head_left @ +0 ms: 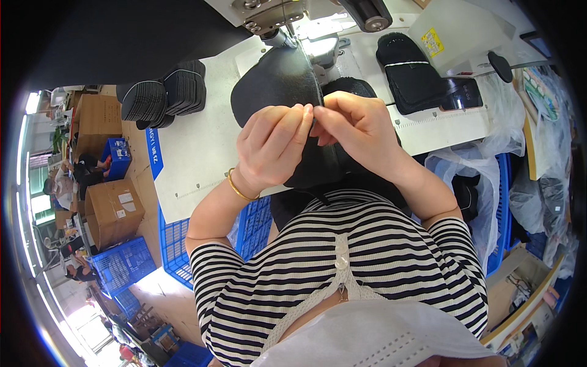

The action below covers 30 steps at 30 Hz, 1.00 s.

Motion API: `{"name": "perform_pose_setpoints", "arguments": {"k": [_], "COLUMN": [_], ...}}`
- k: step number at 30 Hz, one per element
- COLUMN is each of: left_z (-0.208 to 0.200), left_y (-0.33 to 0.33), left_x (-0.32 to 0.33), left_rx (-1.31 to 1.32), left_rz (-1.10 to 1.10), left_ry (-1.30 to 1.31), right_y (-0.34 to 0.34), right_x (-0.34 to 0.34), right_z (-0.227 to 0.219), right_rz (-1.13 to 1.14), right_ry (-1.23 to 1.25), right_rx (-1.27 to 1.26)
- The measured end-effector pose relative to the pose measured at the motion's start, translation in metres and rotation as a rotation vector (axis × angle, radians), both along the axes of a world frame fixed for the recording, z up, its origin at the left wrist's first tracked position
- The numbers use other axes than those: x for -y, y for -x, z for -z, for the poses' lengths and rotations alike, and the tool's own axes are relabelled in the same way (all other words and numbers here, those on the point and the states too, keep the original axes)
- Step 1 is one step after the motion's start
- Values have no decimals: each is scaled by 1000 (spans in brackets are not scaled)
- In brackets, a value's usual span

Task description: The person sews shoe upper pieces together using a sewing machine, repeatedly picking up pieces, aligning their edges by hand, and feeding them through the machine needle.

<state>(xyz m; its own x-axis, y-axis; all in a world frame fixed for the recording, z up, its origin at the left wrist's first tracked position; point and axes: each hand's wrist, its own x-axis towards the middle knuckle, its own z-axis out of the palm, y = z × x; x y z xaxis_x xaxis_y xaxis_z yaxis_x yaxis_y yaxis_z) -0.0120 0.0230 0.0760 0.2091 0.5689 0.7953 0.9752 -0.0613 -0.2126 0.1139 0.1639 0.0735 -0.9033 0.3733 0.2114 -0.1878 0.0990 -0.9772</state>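
Observation:
A rounded black fabric piece (269, 82) lies under the head of a sewing machine (278, 24), its right edge running down from the needle area. At its near end my left hand (272, 144) is closed, thumb and fingertips pinched together on the edge. My right hand (361, 125) meets it there, thumb and forefinger pinched at the same edge, the other fingers curled. The fingers hide exactly how the edge is gripped. More black fabric (351, 87) lies behind and beneath the right hand, hanging toward my lap.
Tied stacks of black pieces (143, 101) stand at the table's left. Another banded black stack (409, 73) lies at the right, beside a dark control panel (461, 93). The white table (202, 153) has a ruler edge. Below are blue crates (177, 244) and a plastic-lined bin (489, 202).

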Motion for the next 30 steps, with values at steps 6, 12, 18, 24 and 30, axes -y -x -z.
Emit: {"name": "perform_pose_setpoints", "arguments": {"k": [6, 12, 18, 24, 30], "left_z": [3, 14, 13, 4, 3], "left_y": [-5, 3, 18, 25, 38], "left_x": [2, -5, -10, -18, -25], "left_rx": [34, 25, -12, 2, -61], "left_rz": [-28, -122, -59, -27, -43], "left_ry": [10, -66, -92, -100, -112], "right_y": [2, 2, 14, 24, 37], "right_x": [1, 2, -1, -7, -15], "right_z": [0, 0, -3, -2, -1], "right_rz": [67, 100, 113, 110, 97], "right_ry": [-231, -197, -172, -98, -81], "right_rx": [22, 3, -11, -7, -24]}}
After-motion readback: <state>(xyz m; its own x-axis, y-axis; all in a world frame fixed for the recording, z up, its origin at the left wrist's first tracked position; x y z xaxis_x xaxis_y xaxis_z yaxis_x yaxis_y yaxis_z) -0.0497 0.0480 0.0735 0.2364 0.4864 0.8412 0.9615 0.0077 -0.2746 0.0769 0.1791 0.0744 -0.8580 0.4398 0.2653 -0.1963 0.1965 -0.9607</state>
